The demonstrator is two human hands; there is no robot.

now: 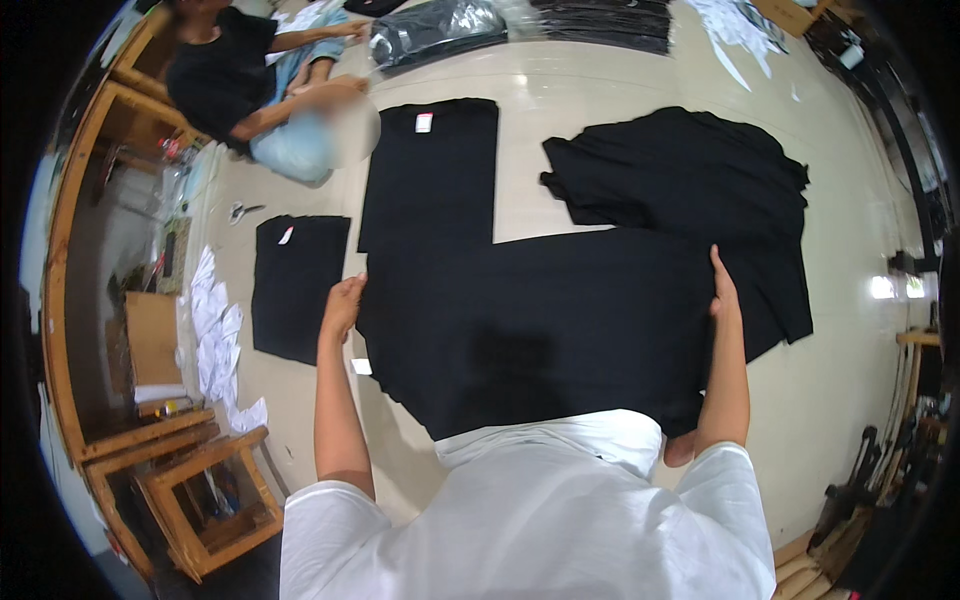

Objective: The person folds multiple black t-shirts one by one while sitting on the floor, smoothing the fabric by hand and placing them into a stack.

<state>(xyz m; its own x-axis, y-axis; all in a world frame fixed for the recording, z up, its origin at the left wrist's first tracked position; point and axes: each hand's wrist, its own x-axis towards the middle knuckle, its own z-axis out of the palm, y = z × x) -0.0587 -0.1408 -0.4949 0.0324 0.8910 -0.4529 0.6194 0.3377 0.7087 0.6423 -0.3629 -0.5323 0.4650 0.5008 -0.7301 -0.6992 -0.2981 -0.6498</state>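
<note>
A black garment [570, 300] is spread across in front of me, over my lap. My left hand [345, 300] is at its left edge, fingers curled against the cloth. At the right side, my right hand [721, 281] lies along the cloth with its fingers nearly straight; whether it pinches the fabric cannot be seen. Beyond the garment lies a folded black T-shirt [431, 172] with a white and red label near the collar. A smaller folded black T-shirt [300, 285] rests left of my left hand. A heap of black garments [690, 161] lies at the right, partly under the spread cloth.
A co-worker [225, 82] sits on the floor at the upper left. Scissors [244, 211] lie near the small folded shirt. White paper scraps [217, 337] and wooden frames [217, 502] are at the left. Plastic-wrapped black bundles [439, 34] lie at the far side.
</note>
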